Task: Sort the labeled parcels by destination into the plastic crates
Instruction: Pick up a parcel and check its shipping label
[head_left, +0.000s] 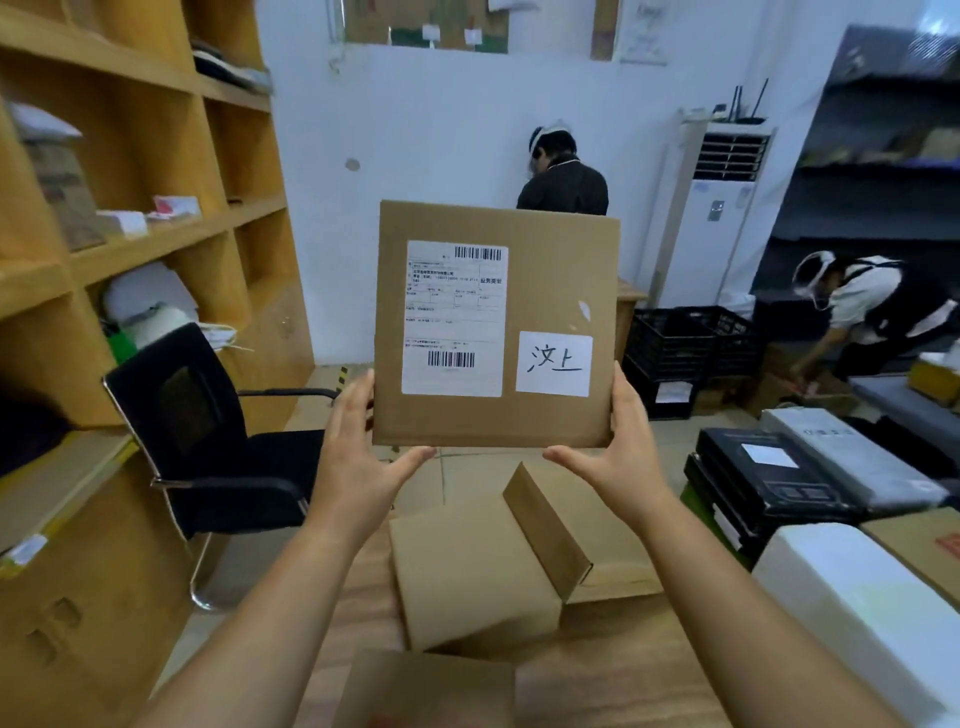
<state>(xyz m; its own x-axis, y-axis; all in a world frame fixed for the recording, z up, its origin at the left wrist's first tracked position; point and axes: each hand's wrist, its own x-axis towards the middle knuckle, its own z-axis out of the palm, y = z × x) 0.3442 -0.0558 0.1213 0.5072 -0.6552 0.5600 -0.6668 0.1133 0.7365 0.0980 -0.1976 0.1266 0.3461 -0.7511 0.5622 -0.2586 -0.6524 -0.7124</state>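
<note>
I hold a flat cardboard parcel (545, 260) upright at chest height, its labelled face toward me. It carries a white shipping label with barcodes and a white sticker with handwritten characters. My left hand (358, 457) grips the parcel's lower left corner, thumb under the bottom edge. My right hand (618, 457) grips the lower right corner the same way. Black plastic crates (691, 348) are stacked on the floor at the back right, behind the parcel.
More cardboard parcels (478, 566) lie on the wooden table below my hands. Black and white packages (769, 483) fill the right side. A black office chair (202, 431) and wooden shelves (130, 234) stand at left. Two people (566, 182) work near the far wall.
</note>
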